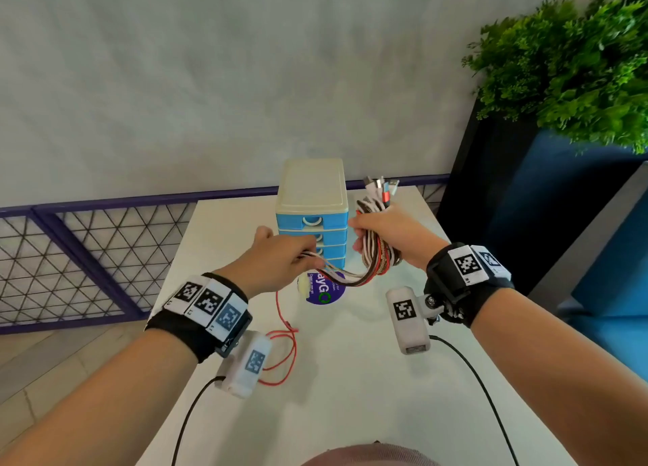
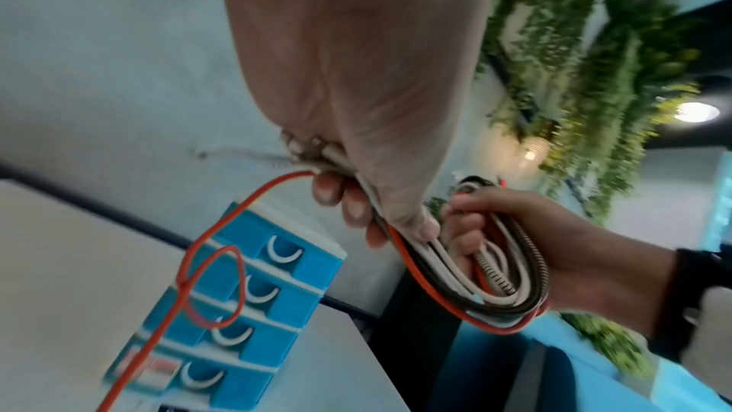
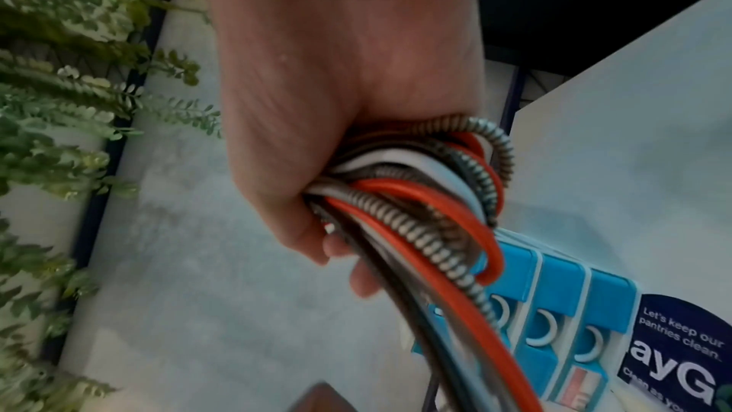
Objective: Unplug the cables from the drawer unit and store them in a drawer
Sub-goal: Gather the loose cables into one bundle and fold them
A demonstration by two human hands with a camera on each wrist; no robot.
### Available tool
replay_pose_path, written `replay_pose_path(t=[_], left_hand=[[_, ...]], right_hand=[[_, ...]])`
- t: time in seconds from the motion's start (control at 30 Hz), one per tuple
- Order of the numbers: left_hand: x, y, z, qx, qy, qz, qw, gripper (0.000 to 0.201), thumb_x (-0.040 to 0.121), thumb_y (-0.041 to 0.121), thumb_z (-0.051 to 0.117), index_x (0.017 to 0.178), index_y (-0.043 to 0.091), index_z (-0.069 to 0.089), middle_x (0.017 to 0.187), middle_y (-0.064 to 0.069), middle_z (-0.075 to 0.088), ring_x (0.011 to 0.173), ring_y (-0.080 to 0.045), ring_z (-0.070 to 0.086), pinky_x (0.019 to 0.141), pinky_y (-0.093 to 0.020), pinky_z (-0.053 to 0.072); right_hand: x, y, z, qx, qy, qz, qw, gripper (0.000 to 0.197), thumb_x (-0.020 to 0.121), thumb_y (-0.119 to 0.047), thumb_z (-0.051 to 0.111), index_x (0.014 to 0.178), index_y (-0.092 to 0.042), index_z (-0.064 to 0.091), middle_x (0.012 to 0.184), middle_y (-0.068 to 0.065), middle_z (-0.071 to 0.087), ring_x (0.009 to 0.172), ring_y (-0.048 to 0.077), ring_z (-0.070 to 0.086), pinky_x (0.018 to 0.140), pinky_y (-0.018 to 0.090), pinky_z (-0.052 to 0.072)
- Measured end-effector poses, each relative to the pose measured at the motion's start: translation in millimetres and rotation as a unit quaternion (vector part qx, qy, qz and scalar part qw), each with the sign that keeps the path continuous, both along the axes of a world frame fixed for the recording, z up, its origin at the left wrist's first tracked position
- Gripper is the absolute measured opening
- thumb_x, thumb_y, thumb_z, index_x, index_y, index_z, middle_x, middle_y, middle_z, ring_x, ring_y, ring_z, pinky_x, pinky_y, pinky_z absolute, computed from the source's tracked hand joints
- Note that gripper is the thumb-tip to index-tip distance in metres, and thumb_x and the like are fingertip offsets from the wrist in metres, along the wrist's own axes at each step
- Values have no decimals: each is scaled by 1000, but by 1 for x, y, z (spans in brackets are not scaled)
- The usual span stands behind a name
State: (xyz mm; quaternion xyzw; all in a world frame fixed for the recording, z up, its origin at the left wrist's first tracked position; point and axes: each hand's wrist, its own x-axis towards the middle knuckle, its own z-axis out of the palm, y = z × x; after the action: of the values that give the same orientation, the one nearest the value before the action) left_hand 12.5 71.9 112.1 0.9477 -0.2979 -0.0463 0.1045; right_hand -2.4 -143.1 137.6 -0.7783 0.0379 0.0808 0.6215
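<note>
A small drawer unit [image 1: 312,199] with a cream top and blue drawers [image 2: 253,290] stands at the back of the white table [image 1: 350,378]; all its drawers look shut. My right hand [image 1: 385,234] grips a looped bundle of cables [image 1: 377,255] in red, white, black and braided grey [image 3: 416,199], with plugs [image 1: 380,187] sticking up above the fist. My left hand [image 1: 277,258] holds the other end of the same strands [image 2: 313,155] in front of the drawers. A loose red cable [image 1: 284,332] trails from it onto the table.
A round dark blue sticker [image 1: 326,288] lies on the table before the unit. A purple mesh railing [image 1: 87,248] runs along the left and back. A dark planter with green foliage [image 1: 561,69] stands at the right, beside a blue seat [image 1: 613,255].
</note>
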Motion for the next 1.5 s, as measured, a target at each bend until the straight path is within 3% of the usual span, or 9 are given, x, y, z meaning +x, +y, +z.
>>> replay_pose_path(t=[0.17, 0.43, 0.63, 0.77, 0.87, 0.97, 1.2, 1.37, 1.5], left_hand=[[-5, -16, 17, -19, -115, -60, 991, 18, 92, 45, 53, 80, 32, 46, 82, 14, 59, 85, -7, 45, 80, -32, 20], [-9, -20, 31, -164, 44, -16, 985, 43, 70, 44, 78, 85, 27, 40, 81, 13, 58, 95, -11, 34, 89, -30, 27], [-7, -19, 37, -115, 48, -47, 991, 67, 63, 52, 81, 101, 26, 32, 83, 17, 69, 99, -21, 34, 90, -30, 29], [-3, -20, 41, -87, -33, -75, 993, 98, 52, 65, 80, 127, 34, 26, 85, 14, 57, 84, -7, 51, 101, -29, 27], [7, -20, 45, -103, -28, -32, 994, 123, 44, 63, 83, 142, 43, 10, 117, 5, 52, 109, -12, 50, 108, -39, 25], [17, -2, 52, -181, 125, 4, 976, 134, 45, 55, 88, 143, 52, -4, 150, -2, 32, 133, -13, 38, 112, -42, 30], [26, 18, 22, -413, 154, 151, 885, 44, 98, 36, 46, 137, 16, 44, 134, 3, 51, 127, -10, 45, 101, -18, 35], [15, -3, -24, -406, 305, 70, 859, 46, 96, 58, 37, 131, 32, 52, 130, 10, 57, 123, -10, 50, 106, -39, 33], [6, -16, -22, -475, 341, 62, 809, 52, 104, 35, 20, 104, 5, 62, 88, -9, 66, 86, -20, 65, 89, -36, 46]], right_hand=[[-3, 9, -8, -19, 6, 103, 995, 21, 89, -20, 66, 104, -5, 67, 91, 12, 74, 82, 21, 72, 77, 29, 58], [-12, 12, -14, 113, 81, 186, 973, 34, 91, -29, 63, 116, -6, 63, 108, 19, 68, 98, 28, 67, 92, 39, 53], [-19, 22, -18, 185, 99, 223, 952, 17, 95, -13, 56, 108, -4, 63, 96, 18, 70, 90, 27, 70, 82, 35, 56], [-25, 26, -20, 165, 91, 221, 957, 10, 94, -9, 57, 87, -6, 62, 65, 2, 66, 71, 17, 66, 73, 31, 56], [-22, 28, -20, 186, 85, 185, 961, 14, 93, -12, 60, 79, -10, 64, 65, 6, 59, 63, 17, 63, 66, 29, 56], [-18, 23, -20, 183, 71, 141, 970, 7, 90, -15, 64, 87, -9, 65, 70, 9, 61, 63, 20, 62, 64, 30, 56], [-13, 10, -26, 347, 111, 119, 923, 12, 93, -13, 56, 81, -13, 61, 66, -1, 53, 58, 12, 55, 69, 28, 53], [-16, 16, -20, 400, 114, 153, 897, 14, 90, -14, 53, 80, -14, 63, 64, -1, 51, 55, 12, 52, 70, 28, 53], [-15, 12, -15, 390, 120, 153, 900, 3, 87, -16, 53, 86, -14, 53, 63, -2, 51, 55, 11, 53, 70, 28, 48]])
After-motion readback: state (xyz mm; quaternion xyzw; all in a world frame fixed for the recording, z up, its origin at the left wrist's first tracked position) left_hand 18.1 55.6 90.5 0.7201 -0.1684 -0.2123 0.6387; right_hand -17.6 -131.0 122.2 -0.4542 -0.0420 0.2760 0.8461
